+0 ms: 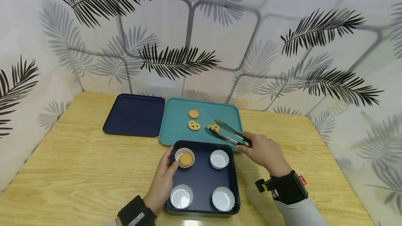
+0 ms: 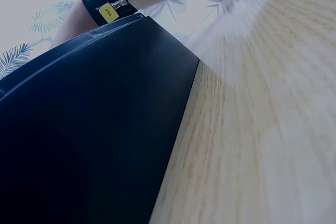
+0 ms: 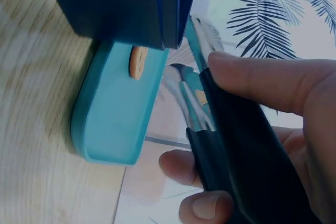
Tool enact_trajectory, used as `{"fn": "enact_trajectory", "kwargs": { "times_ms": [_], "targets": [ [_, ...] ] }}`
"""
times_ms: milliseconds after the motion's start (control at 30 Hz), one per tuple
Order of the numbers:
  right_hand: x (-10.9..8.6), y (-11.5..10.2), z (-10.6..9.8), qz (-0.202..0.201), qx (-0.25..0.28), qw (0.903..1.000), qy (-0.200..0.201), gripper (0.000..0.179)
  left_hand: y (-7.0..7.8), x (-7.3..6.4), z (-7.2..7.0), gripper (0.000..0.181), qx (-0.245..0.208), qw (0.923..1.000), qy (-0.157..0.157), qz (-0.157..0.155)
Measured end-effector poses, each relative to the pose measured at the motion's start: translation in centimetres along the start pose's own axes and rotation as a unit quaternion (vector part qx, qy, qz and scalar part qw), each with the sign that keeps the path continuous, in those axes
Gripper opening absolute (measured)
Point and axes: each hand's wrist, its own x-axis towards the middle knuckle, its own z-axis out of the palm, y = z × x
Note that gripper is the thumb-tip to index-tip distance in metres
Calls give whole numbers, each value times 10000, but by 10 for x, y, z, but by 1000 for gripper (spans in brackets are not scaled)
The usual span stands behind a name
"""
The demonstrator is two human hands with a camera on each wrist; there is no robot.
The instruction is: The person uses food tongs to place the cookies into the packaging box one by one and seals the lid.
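My left hand grips the left wall of a dark blue square baking pan, the thumb over its rim. Paper baking cups stand near its corners: the back-left cup has a round cookie inside, while the back-right cup shows only its white inside. With my right hand I hold black-handled tongs over a teal tray. A pretzel-shaped cookie is between the tong tips; whether they pinch it I cannot tell. In the left wrist view, the pan's dark side hides my left fingers.
On the teal tray lie a round cookie and another pretzel-shaped cookie. A flat navy tray adjoins its left side. Behind the wooden table rises a leaf-patterned wall covering.
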Motion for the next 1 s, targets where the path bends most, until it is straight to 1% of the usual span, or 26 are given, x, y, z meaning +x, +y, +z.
{"fn": "enact_trajectory", "kwargs": {
  "times_ms": [167,267,433,700,867,1000],
  "targets": [
    [4,-1,-1,113,-399,9990,-167,51,0,0,0,55,24,10000,14,3],
    [7,-1,-1,197,-484,9982,-301,53,0,0,-1,55,10,10000,1,-7],
    [11,-2,1,302,-397,9981,-355,54,-1,1,-1,55,-5,10000,9,21],
    [12,0,3,271,-218,9988,-344,46,-1,-1,-1,55,32,10000,-43,45],
    [11,1,5,215,-256,9991,-262,40,-1,0,-1,55,20,10000,-34,67],
    [10,3,6,204,-248,9993,-196,44,-1,0,-2,54,3,10000,-36,61]
  ]
}}
